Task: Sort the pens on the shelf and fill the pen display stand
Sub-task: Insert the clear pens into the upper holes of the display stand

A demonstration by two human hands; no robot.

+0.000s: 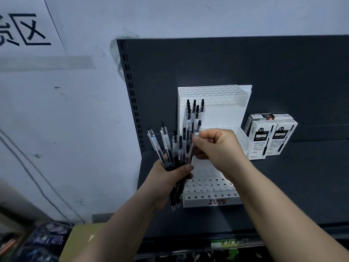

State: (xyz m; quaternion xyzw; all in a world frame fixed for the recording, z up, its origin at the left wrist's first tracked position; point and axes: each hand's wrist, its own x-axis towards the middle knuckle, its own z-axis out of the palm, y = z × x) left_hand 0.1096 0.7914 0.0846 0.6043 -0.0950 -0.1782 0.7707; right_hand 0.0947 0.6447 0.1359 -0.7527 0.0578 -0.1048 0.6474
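A white tiered pen display stand (211, 193) with rows of round holes stands on the dark shelf (283, 195). Several clear black-ink pens (194, 112) stand upright in its middle tier at the left. My left hand (170, 176) grips a fanned bundle of several pens (170, 146) in front of the stand's left side. My right hand (217, 146) pinches one pen (197, 129) at the bundle's right edge, just beside the standing pens. The stand's top tier and lower front tiers show empty holes.
Two white pen boxes (272, 138) stand on the shelf to the right of the stand. A slotted upright (132, 95) edges the dark back panel on the left, next to a pale wall. Below the shelf lie a cardboard box (83, 241) and packaged goods.
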